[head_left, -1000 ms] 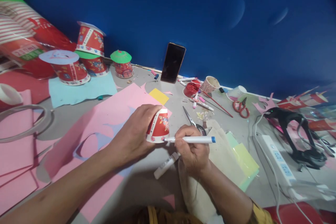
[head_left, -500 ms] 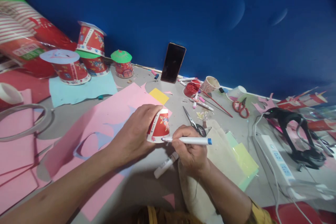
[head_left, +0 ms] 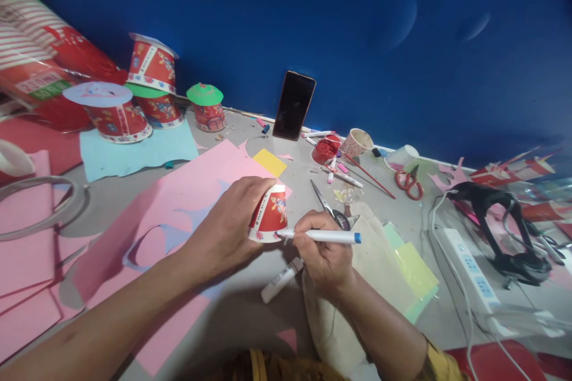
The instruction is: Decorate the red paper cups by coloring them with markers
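My left hand (head_left: pixel 235 220) is closed around the far side of a red paper cup (head_left: pixel 272 214) with a white rim and printed figures. The cup is upside down, its wide rim at the bottom. In my right hand (head_left: pixel 324 253) is a white marker (head_left: pixel 324 236) with a blue end, pinched between thumb and fingers. Its tip meets the cup wall just above the rim; whether it presses there I cannot tell. A glue stick (head_left: pixel 281 281) lies on the table below the cup. Black-handled scissors (head_left: pixel 329 205) rest beyond my right hand.
Paper cups with round paper tops (head_left: pixel 118 116) stand at the back left. A phone (head_left: pixel 294 105) leans on the blue wall. Pink paper (head_left: pixel 179 190) spreads under my left arm. Red-handled scissors (head_left: pixel 408 182), a power strip (head_left: pixel 471 271) and a black stand (head_left: pixel 513 238) lie right.
The view has shifted very slightly. My left hand keeps its hold on the cup, and the marker tip stays near the same spot by the rim.
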Available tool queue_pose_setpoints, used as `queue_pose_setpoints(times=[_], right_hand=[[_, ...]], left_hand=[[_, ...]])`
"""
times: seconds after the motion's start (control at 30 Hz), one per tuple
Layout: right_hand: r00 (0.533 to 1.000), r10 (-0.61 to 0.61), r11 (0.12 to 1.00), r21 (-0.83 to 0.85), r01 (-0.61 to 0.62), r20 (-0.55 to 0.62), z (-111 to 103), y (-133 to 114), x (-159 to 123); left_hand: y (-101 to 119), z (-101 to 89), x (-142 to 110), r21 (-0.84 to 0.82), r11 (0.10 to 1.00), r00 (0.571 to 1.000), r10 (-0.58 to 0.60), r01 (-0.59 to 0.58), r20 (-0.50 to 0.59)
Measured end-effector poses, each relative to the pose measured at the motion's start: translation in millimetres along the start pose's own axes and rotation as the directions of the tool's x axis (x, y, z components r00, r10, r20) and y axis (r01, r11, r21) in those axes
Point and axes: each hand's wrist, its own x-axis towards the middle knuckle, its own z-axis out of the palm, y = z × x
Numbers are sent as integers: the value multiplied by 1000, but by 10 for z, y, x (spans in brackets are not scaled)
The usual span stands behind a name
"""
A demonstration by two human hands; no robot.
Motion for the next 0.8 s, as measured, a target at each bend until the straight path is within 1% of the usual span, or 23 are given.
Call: queue_pose_setpoints(times=[0.07, 0.17, 0.23, 0.37, 0.5, 0.63, 0.8], right_hand=[[1000, 9, 1000, -4, -9, -8, -8, -8, 1], [998, 12, 1000, 6, -12, -58, -21, -5, -10], [997, 13, 1000, 13, -13, -70, -27, 2, -22], [999, 27, 999, 32, -26, -40, -29, 12, -47], [998, 42, 999, 20, -42, -36, -26, 11, -51], [1000, 18, 1000, 7, -18, -21, -20, -1, -18], [1000, 8, 1000, -18, -8, 4, -10, -7, 8]], left_hand=[[0, -2, 4, -4, 1000, 1000, -16, 16, 2], [6, -12, 16, -5, 1000, 1000, -26, 26, 4], [10, -18, 21, -1, 1000, 1000, -28, 28, 12], [11, -18, 21, 7, 1000, 999, -29, 29, 20], [11, -11, 16, 1, 999, 999, -40, 40, 0], [20, -19, 24, 0, 998, 998, -60, 60, 15], [7, -14, 18, -6, 1000, 1000, -20, 20, 0]])
